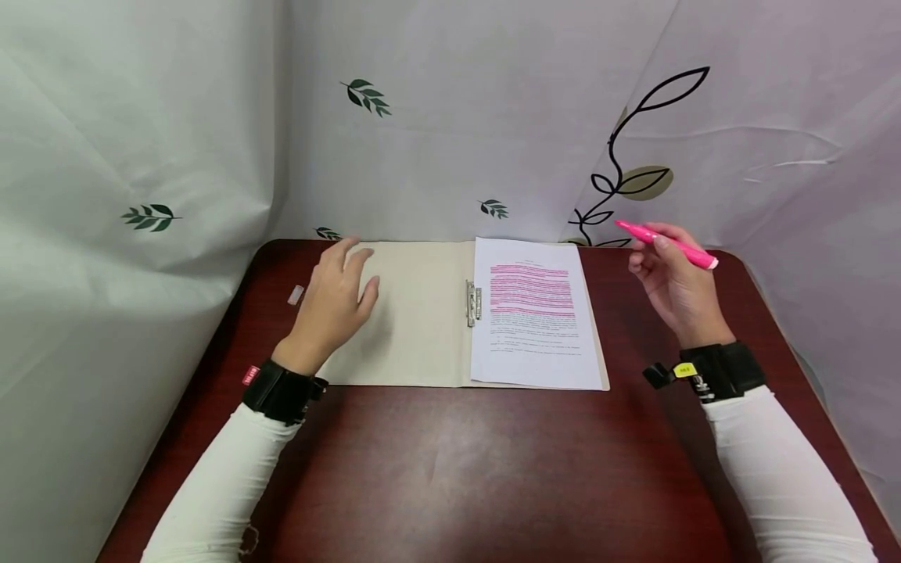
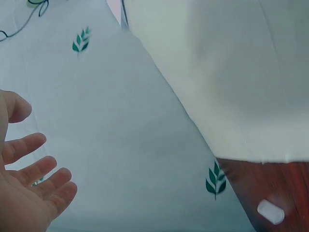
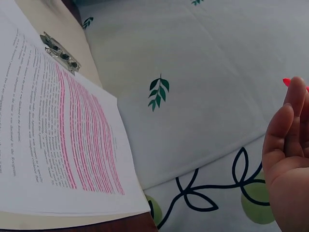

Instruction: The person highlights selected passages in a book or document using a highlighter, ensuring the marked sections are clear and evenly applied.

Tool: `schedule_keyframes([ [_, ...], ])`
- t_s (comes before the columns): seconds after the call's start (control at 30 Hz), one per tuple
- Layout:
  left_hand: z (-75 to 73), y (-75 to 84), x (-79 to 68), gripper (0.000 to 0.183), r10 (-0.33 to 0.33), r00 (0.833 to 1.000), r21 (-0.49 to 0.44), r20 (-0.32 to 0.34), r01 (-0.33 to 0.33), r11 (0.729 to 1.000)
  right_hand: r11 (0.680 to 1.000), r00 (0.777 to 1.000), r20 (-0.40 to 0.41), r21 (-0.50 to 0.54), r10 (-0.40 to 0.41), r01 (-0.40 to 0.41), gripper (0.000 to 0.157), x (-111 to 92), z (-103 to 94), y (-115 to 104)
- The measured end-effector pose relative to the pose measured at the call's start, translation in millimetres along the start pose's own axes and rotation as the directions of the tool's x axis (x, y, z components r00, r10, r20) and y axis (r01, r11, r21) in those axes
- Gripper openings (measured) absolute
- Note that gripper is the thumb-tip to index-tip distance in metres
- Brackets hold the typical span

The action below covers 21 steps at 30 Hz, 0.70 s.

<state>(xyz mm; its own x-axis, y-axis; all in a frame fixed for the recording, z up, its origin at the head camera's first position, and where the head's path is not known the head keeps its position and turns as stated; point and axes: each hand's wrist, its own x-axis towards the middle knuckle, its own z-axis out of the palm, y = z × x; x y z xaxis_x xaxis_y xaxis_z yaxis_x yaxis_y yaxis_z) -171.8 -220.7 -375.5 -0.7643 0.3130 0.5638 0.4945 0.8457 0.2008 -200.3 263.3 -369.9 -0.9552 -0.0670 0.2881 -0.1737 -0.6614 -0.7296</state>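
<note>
My right hand (image 1: 679, 301) pinches a pink highlighter (image 1: 693, 254) between thumb and fingers, right of the folder and raised over the table. The highlighter's narrow end points left and its white end points right; in the right wrist view only a bit of it shows beyond the fingers. Over the left cover of an open cream folder (image 1: 415, 313) is my left hand (image 1: 331, 305), fingers loosely bent and apart, holding nothing. On the folder's right side lies a printed sheet (image 1: 528, 367) by a metal clip (image 1: 473, 303). Pink marking covers its upper lines; the lower lines are plain black text.
A small whitish piece (image 1: 296, 295) lies on the dark red-brown table (image 1: 450, 469), left of the folder; it also shows in the left wrist view. A red tag (image 1: 250, 375) is beside the left wristband. Pale leaf-patterned cloth (image 1: 436, 117) hangs behind and beside the table.
</note>
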Motion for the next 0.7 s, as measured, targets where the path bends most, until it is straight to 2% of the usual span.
schedule_keyframes([
  [0.2,10.2,19.1,-5.4,0.036,0.051,0.997,-0.014,0.050,-0.050,0.999,0.999,1.000,0.024,-0.032,-0.020,0.021,0.023,1,7.9,6],
  [0.37,24.3,37.2,-10.8,0.036,0.111,0.989,-0.041,0.101,-0.108,0.993,1.000,0.999,0.039,0.010,-0.028,0.027,0.022,1,16.5,10],
  [0.43,31.9,44.6,-13.6,0.038,0.130,0.981,-0.046,0.141,-0.125,0.991,0.999,0.999,0.039,0.032,-0.035,0.034,0.020,1,19.7,12],
  [0.53,43.9,56.4,-17.7,0.041,0.156,0.962,-0.061,0.226,-0.146,0.987,0.998,0.999,0.022,0.030,-0.047,0.046,0.016,1,24.7,14],
  [0.7,60.1,75.1,-24.1,0.046,0.217,0.907,-0.113,0.360,-0.189,0.975,0.998,0.998,-0.016,0.019,-0.055,0.056,0.011,2,30.6,18],
])
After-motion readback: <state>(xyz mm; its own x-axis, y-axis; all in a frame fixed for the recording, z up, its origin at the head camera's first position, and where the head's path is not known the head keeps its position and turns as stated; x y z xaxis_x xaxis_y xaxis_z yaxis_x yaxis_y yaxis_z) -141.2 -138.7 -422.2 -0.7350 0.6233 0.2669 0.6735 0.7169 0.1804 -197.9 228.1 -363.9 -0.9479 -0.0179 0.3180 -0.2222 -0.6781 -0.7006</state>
